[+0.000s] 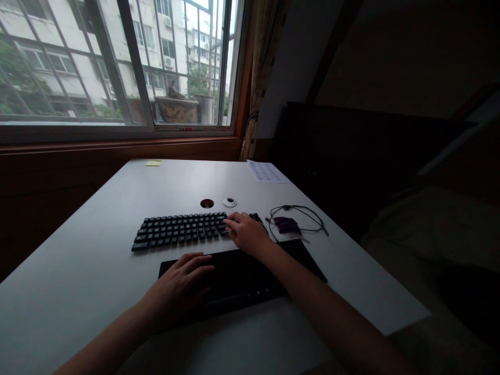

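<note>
Rows of black keycaps lie on the white desk, laid out like a keyboard, with white showing between some of them. My right hand is over their right part, its fingers bent together at the keys. A thin shiny bit shows below its fingertips; what the fingers hold is too small to make out. Nearer to me lies a flat black panel, like a keyboard body, set at a slight slant. Across its left end rests my left hand, fingers stretched out and holding nothing. My right forearm hides part of the panel.
Right of the keycaps lie a looped black cable and a purple cloth-like piece. Behind are a round desk hole, a white ring-shaped cover, printed paper and a yellow note. The desk's right edge slants towards me.
</note>
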`<state>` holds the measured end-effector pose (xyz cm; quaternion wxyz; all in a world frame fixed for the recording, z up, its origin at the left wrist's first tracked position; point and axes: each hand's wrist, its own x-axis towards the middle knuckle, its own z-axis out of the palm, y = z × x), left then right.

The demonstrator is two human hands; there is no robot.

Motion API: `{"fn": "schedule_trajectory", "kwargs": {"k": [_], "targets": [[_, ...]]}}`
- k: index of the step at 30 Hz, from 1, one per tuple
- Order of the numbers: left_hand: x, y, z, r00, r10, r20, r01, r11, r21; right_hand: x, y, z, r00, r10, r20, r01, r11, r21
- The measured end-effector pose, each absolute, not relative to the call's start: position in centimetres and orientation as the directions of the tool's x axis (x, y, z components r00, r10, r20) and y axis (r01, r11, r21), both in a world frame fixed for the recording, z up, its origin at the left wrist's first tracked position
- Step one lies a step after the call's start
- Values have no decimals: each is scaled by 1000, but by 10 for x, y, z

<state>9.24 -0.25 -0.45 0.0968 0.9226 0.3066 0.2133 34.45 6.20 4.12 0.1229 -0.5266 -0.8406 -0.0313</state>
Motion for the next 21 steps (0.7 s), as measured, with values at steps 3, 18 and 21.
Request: {"fn": "schedule_trajectory", "kwargs": {"k": [3, 18, 21], "targets": [[93, -3, -4, 724, 599, 341, 516, -799, 309, 354, 59, 50, -386, 880, 277, 898, 427, -102], [92, -3, -2, 719, 623, 309, 533, -779, 329, 458, -19, 50, 54, 855, 517, 890, 194, -413], [92, -3, 0, 722, 621, 304, 533, -780, 328, 479, -31, 30, 160, 830, 534, 891, 111, -440]]}}
